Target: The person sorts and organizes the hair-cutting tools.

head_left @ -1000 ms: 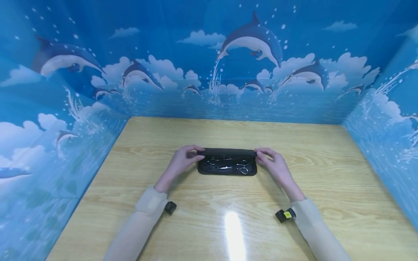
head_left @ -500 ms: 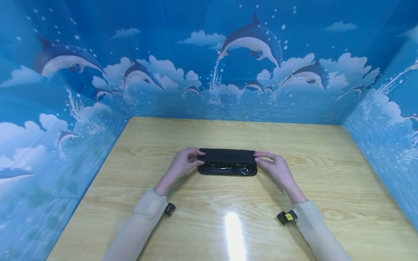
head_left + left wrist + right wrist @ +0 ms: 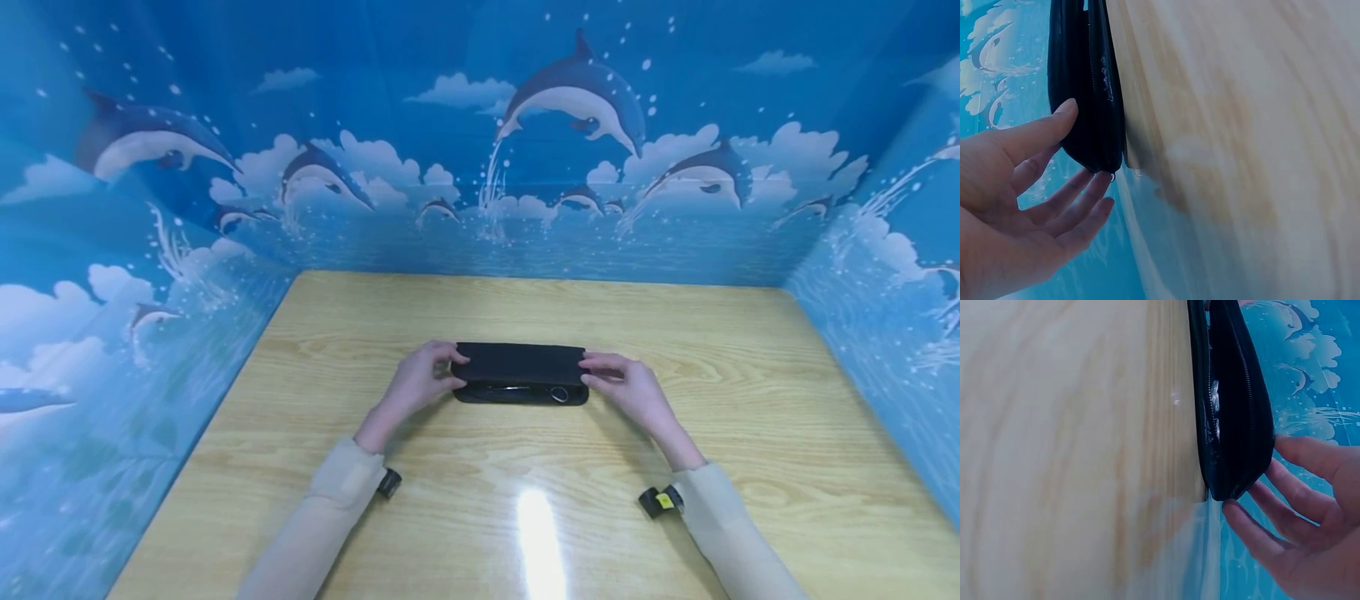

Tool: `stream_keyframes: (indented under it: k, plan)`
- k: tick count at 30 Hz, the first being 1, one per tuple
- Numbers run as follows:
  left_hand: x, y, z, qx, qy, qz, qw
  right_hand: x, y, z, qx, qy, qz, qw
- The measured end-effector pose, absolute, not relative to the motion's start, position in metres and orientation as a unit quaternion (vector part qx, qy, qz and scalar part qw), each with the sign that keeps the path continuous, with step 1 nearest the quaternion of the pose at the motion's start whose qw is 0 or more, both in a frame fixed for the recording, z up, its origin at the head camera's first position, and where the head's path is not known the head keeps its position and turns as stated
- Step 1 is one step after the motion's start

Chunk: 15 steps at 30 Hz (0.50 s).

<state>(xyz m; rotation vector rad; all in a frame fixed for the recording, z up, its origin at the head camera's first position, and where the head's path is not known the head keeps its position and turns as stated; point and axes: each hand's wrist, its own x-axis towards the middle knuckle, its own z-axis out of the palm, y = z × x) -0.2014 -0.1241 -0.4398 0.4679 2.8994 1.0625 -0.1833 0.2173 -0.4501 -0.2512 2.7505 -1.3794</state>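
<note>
A black zip case (image 3: 521, 364) lies lengthwise on the wooden table, its lid lowered most of the way over its base. Through the front gap show a silver scissors ring (image 3: 559, 394) and part of a blade; the lid hides everything else inside. My left hand (image 3: 420, 375) holds the lid's left end, thumb (image 3: 1067, 115) on the lid and other fingers around the case's end. At the opposite end, my right hand (image 3: 632, 385) pinches the lid between thumb and fingers. In the right wrist view, zipper teeth (image 3: 1247, 375) run along the parted edges.
The light wood table (image 3: 450, 500) carries a bright light reflection near its front. Blue dolphin-printed sheets (image 3: 480, 242) stand behind it and along both sides. A small black camera (image 3: 388, 483) sits at the left wrist, another camera (image 3: 654, 502) at the right.
Both hands have swung the lid forward and down, from nearly upright to almost flat. The scissors, in clear view before, are now mostly covered. The case's base has stayed in place.
</note>
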Motion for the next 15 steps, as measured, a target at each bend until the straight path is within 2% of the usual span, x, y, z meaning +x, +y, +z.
stream_keyframes:
  k: [10, 15]
  plan:
    - [-0.1991, -0.1225, -0.4381, 0.168, 0.938, 0.301, 0.013, -0.1816, 0.2167, -0.4501, -0.107, 0.894, -0.434, 0.022]
    - [-0.1984, -0.1221, -0.4375, 0.172, 0.94, 0.294, 0.018, -0.1823, 0.2174, -0.4472, -0.107, 0.905, -0.41, 0.043]
